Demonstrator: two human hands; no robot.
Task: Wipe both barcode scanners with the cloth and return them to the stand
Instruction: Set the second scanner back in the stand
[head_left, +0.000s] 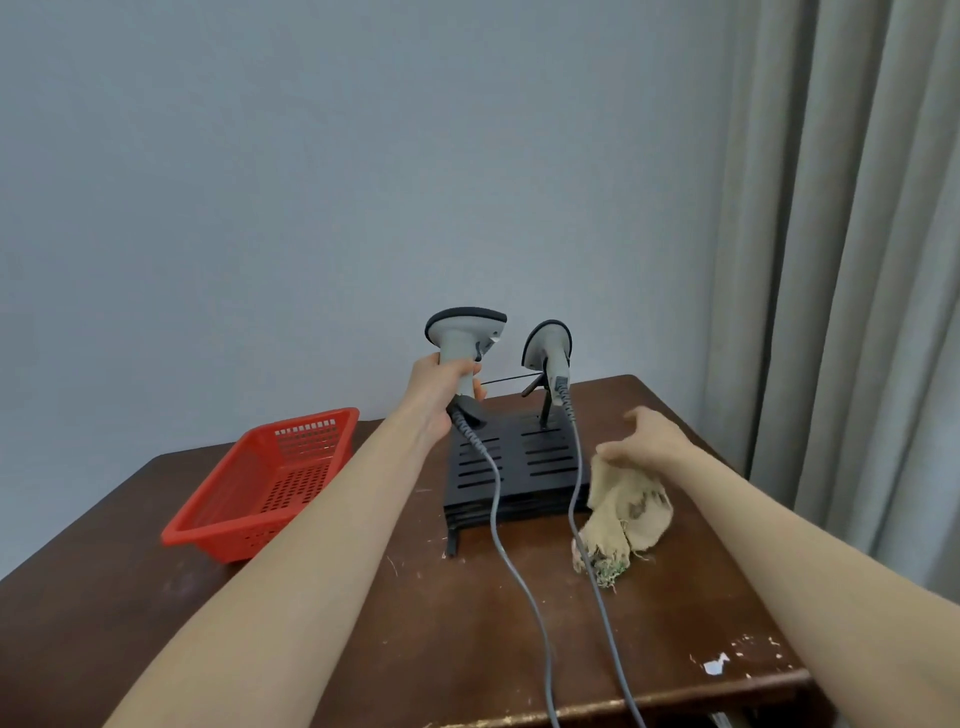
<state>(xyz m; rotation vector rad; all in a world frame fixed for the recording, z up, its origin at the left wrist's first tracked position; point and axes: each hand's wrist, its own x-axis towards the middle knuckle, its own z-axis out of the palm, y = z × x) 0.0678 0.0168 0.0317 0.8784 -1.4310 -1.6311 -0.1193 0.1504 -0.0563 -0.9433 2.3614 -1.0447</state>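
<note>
Left scanner (457, 343) gripped, right scanner (553, 353) on stand (519, 462), cloth (628, 509) beside

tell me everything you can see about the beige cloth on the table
The beige coarse-woven cloth looks like burlap, with dark smudges and a frayed, thready lower end. It lies crumpled on the dark brown wooden table, just right of the black slotted stand. The right hand has its fingertips on the raised top corner, apparently pinching it. A grey cable runs along its left edge and over the frayed end.
</note>
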